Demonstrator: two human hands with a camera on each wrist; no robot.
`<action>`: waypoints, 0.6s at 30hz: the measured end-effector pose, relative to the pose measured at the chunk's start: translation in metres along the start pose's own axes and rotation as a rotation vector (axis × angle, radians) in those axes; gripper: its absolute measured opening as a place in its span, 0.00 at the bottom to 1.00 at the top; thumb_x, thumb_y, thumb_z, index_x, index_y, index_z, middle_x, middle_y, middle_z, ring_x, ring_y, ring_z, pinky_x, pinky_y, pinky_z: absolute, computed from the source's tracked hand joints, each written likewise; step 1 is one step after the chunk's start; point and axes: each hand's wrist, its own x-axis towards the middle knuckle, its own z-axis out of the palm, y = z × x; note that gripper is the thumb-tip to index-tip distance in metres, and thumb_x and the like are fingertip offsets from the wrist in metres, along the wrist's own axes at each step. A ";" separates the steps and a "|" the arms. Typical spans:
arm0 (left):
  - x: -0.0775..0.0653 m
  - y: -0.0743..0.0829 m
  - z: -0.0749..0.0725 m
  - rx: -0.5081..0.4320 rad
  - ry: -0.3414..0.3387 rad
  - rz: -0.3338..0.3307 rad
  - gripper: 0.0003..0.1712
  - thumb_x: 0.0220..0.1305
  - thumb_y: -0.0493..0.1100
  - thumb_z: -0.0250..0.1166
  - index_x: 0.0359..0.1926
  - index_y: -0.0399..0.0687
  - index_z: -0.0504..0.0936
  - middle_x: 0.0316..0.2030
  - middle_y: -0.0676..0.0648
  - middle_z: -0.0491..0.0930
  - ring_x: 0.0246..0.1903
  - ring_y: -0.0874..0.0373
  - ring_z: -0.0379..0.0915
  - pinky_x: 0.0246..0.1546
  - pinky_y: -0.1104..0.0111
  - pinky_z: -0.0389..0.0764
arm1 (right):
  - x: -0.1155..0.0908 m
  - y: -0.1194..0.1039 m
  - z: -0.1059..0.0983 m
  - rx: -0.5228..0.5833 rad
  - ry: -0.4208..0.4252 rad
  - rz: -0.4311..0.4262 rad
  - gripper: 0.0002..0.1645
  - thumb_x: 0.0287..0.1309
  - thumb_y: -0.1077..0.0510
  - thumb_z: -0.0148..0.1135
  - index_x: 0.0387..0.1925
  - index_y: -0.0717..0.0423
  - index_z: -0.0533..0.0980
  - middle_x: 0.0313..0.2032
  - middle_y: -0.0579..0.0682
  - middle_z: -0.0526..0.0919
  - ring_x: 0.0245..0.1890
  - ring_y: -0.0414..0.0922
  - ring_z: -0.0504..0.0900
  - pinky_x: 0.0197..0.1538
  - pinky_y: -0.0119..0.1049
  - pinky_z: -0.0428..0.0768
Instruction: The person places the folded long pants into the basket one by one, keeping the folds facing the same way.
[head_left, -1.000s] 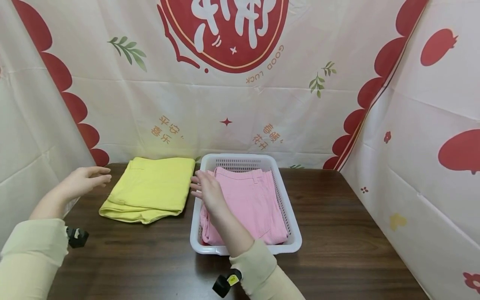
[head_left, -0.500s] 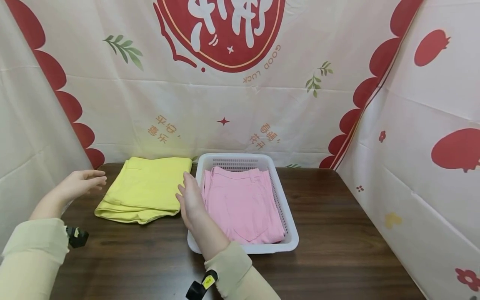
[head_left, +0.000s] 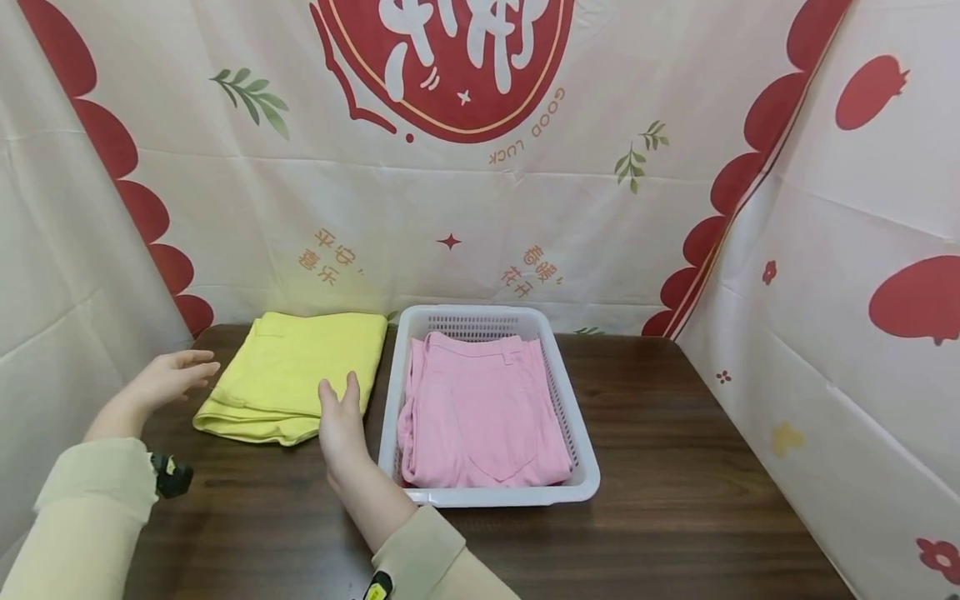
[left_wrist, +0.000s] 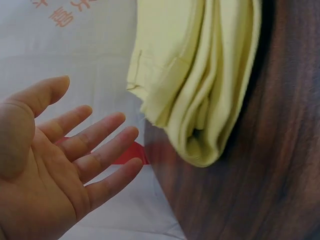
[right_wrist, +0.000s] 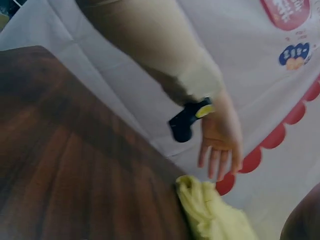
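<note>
I see the yellow garment (head_left: 300, 367) folded on the tabletop (head_left: 660, 467) at nine o'clock from the basket (head_left: 480, 312); my left hand (head_left: 167, 381) and right hand (head_left: 344, 432) flank it, fingers apart, empty. Pinching only its upper layer could let the loose folds fall open.

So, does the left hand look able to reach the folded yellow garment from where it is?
Probably yes: the left hand is close beside the yellow garment, holds nothing, and I see no object standing between the two.
</note>
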 end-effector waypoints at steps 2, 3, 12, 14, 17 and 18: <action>0.002 -0.003 0.003 0.020 0.012 -0.001 0.37 0.75 0.50 0.46 0.63 0.16 0.53 0.56 0.18 0.63 0.54 0.26 0.65 0.45 0.43 0.74 | 0.000 0.009 0.003 -0.008 0.024 0.003 0.38 0.67 0.47 0.53 0.72 0.54 0.53 0.71 0.57 0.54 0.70 0.54 0.52 0.67 0.53 0.52; 0.003 -0.004 0.005 0.031 0.020 -0.003 0.37 0.74 0.50 0.46 0.63 0.16 0.54 0.56 0.18 0.63 0.54 0.26 0.64 0.45 0.44 0.74 | 0.001 0.013 0.003 -0.011 0.034 0.005 0.38 0.67 0.48 0.53 0.72 0.55 0.53 0.71 0.58 0.54 0.70 0.55 0.51 0.67 0.54 0.52; 0.006 -0.006 0.018 0.024 0.037 -0.079 0.40 0.74 0.50 0.45 0.64 0.14 0.47 0.58 0.14 0.55 0.58 0.24 0.55 0.55 0.40 0.63 | 0.008 0.042 0.002 -0.019 0.088 0.010 0.40 0.66 0.53 0.55 0.72 0.63 0.51 0.70 0.64 0.52 0.70 0.59 0.48 0.68 0.55 0.48; 0.007 -0.006 0.021 0.000 0.032 -0.098 0.41 0.74 0.51 0.45 0.64 0.14 0.44 0.58 0.14 0.54 0.59 0.24 0.54 0.56 0.40 0.62 | 0.009 0.047 0.001 -0.012 0.080 0.019 0.40 0.66 0.53 0.54 0.72 0.63 0.50 0.71 0.65 0.49 0.70 0.59 0.47 0.68 0.55 0.48; 0.009 -0.009 0.026 -0.031 0.028 -0.118 0.42 0.74 0.51 0.44 0.65 0.14 0.43 0.59 0.14 0.53 0.60 0.24 0.52 0.57 0.40 0.60 | 0.012 0.053 -0.002 0.002 0.074 0.024 0.41 0.67 0.53 0.53 0.73 0.62 0.48 0.71 0.67 0.44 0.71 0.61 0.44 0.68 0.56 0.46; 0.010 -0.010 0.027 -0.034 0.027 -0.120 0.42 0.74 0.51 0.44 0.65 0.14 0.43 0.59 0.14 0.53 0.60 0.24 0.52 0.57 0.40 0.60 | 0.013 0.055 -0.003 0.010 0.076 0.023 0.41 0.67 0.53 0.53 0.73 0.62 0.48 0.71 0.68 0.43 0.71 0.61 0.43 0.68 0.56 0.45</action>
